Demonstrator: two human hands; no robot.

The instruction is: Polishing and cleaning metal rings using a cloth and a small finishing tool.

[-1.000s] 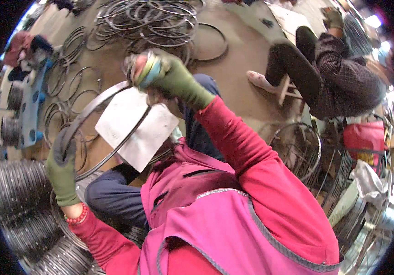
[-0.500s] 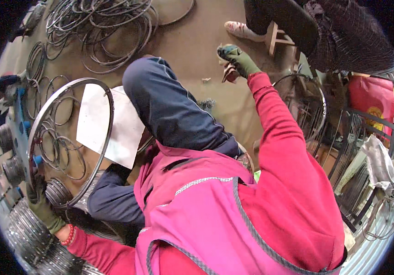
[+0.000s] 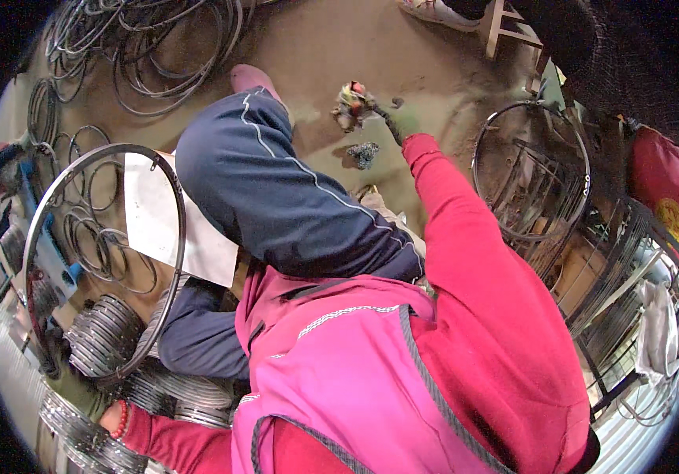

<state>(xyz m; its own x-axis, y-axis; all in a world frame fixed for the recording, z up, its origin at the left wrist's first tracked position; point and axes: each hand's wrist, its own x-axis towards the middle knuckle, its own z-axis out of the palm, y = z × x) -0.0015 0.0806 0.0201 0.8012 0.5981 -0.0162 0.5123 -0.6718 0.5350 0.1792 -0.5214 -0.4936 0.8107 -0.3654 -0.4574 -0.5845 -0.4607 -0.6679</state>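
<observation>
On the left, a thin metal wheel rim (image 3: 181, 237) stands upright and slightly tilted. My left hand (image 3: 75, 387), in a green glove with dark fingers, is closed around its lower left edge; part of the grip is in shadow. Beyond my raised knee, my right hand (image 3: 403, 122), gloved alike, reaches out over the floor with its fingers closed on a crumpled multicoloured rag (image 3: 352, 107). Blur hides the exact finger placement. Just below the rag, a small grey tangled heap (image 3: 363, 155), like metal shavings, lies on the floor.
A white sheet (image 3: 170, 225) leans by my leg behind the rim. Stacked rims (image 3: 103, 336) crowd the lower left, and loose hoops (image 3: 174, 59) pile up at far left. Another hoop (image 3: 478, 150) stands by a wire rack at right. A person in dark clothing (image 3: 632, 71) is at upper right.
My right hand has come nearer and slightly left, with the rag now stretched out to its left. The rim and my left hand have shifted a little left and down as the view turned.
</observation>
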